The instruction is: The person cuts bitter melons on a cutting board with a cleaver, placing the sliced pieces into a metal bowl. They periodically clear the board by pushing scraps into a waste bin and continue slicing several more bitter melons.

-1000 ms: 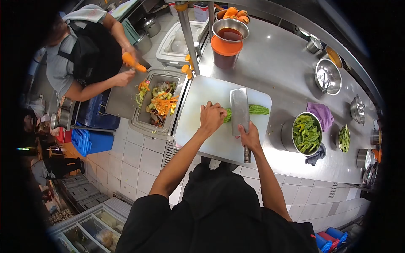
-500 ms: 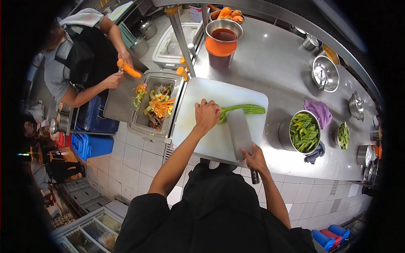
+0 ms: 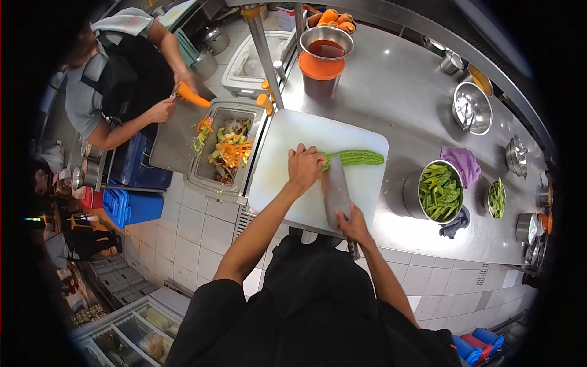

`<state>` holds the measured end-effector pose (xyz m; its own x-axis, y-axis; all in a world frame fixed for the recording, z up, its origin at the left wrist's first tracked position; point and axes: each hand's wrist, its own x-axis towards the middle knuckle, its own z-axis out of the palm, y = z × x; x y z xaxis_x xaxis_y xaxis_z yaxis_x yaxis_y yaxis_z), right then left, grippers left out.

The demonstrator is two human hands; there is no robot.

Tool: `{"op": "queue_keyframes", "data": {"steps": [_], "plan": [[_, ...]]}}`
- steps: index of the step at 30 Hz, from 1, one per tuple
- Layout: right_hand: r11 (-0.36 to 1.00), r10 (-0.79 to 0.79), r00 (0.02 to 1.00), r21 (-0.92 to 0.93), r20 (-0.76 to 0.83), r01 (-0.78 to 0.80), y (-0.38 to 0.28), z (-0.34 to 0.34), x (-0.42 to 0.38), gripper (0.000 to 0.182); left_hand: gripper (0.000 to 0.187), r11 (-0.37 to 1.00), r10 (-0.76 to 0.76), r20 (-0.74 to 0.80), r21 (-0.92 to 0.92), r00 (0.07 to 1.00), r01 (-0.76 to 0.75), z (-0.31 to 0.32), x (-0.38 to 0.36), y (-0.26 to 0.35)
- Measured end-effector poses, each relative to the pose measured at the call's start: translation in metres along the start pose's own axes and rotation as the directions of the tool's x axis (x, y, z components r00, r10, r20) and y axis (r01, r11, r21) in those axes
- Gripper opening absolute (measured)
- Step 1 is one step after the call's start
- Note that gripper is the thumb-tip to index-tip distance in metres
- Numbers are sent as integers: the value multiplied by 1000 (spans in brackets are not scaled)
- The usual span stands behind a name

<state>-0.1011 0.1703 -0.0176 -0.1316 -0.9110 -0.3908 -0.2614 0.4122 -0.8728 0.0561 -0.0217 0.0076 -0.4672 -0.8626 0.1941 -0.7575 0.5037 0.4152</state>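
Note:
A long ridged green vegetable lies across the upper right of the white cutting board. My left hand is closed on its left end, fingers bent. In my right hand is the handle of a broad cleaver; the blade points away from me, its tip at the vegetable just right of my left hand. Whether the edge has entered the vegetable cannot be made out. Right of the board stands a metal pot of cut green pieces.
A co-worker at the left holds a carrot over a bin of peelings. Beyond the board stand an orange-lidded tub and a metal bowl. A purple cloth lies behind the pot.
My right hand and the cleaver have moved left, closer to my left hand, and the blade stands more upright. My left hand has shifted slightly right. The co-worker's carrot has moved a little right.

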Motion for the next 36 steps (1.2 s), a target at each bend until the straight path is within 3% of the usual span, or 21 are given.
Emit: {"op": "queue_keyframes", "data": {"steps": [4, 6, 8, 12, 15, 19, 22, 24, 25, 26, 28, 30, 33, 36], "plan": [[973, -181, 982, -156, -44, 172, -12, -23, -39, 32, 2, 998, -17, 56, 61, 998, 13, -7, 1, -12], [999, -26, 997, -34, -79, 24, -14, -35, -39, 36, 2, 997, -22, 102, 70, 995, 14, -4, 1, -10], [1000, 15, 995, -2, -99, -15, -21, -48, -12, 32, 3, 998, 43, -20, -47, 999, -44, 3, 4, -4], [993, 23, 991, 114, -133, -8, -48, -59, 48, 26, 10, 992, 62, -46, -112, 997, -66, 7, 12, 14], [994, 83, 991, 79, -103, -75, -65, -56, 61, 28, 10, 997, 34, 17, -70, 999, -33, 7, 14, 14], [995, -32, 992, 89, -123, 43, -15, -27, 46, 30, 10, 996, 19, -29, -87, 999, -21, 12, 9, 11], [991, -115, 991, -79, -73, 109, 3, -18, 5, 32, 6, 997, 13, -59, -75, 998, -17, 13, 12, 4], [995, -90, 994, 42, -53, 93, 10, -25, -17, 33, 3, 999, 4, -39, -49, 999, -6, 11, 9, 1], [987, -140, 989, -87, -42, 136, 29, -33, -15, 31, 2, 1000, 3, -1, -5, 1000, -3, 5, 12, 1], [987, -141, 989, -84, -49, 136, 8, -40, -17, 31, 2, 999, 1, 39, 38, 999, -2, 4, 13, 0], [982, 91, 994, 170, -61, -80, -32, -60, -16, 32, 2, 999, 36, 1, -4, 999, -36, 8, 14, 1], [985, 30, 995, 174, -97, -13, -34, -68, 17, 27, 2, 997, 63, -43, -39, 997, -65, 12, 14, 3], [988, 109, 988, 119, -106, -96, -55, -75, 49, 25, 2, 990, 93, -72, -103, 993, -100, 20, 17, 15], [990, 20, 988, 139, -151, 2, -50, -63, 62, 23, 3, 995, 71, -16, -70, 997, -72, 25, 20, 18]]}}
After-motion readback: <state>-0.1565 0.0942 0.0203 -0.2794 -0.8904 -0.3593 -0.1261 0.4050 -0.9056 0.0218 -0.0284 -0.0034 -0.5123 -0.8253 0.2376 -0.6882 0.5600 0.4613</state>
